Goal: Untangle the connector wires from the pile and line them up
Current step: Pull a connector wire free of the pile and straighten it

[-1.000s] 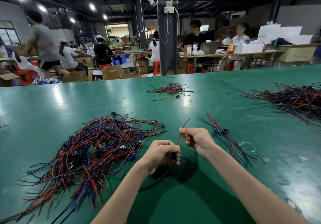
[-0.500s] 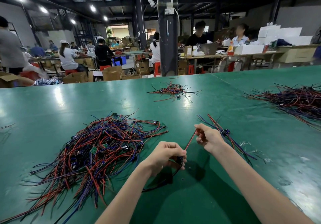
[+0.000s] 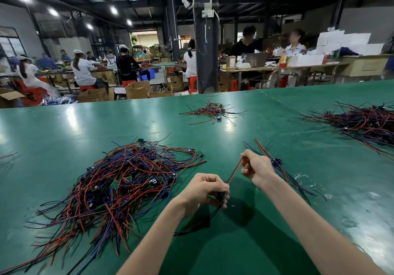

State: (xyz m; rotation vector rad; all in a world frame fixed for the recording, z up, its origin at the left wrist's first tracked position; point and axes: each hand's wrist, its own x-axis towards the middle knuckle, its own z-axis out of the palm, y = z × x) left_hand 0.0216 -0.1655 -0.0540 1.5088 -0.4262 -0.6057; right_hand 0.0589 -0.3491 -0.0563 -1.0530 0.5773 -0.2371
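Gripping one connector wire (image 3: 234,173), left hand (image 3: 204,191) and right hand (image 3: 258,167) sit between tangled pile (image 3: 119,185) and sorted wires (image 3: 277,161).

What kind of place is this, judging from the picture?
Probably a factory assembly hall: a pile of connector wires lies on a long green table, many seated workers are behind, and cardboard boxes stand on the floor.

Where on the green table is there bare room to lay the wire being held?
Bare table lies between the big tangled pile and the lined-up wires, short of the far small pile. The big tangled pile crowds the left.
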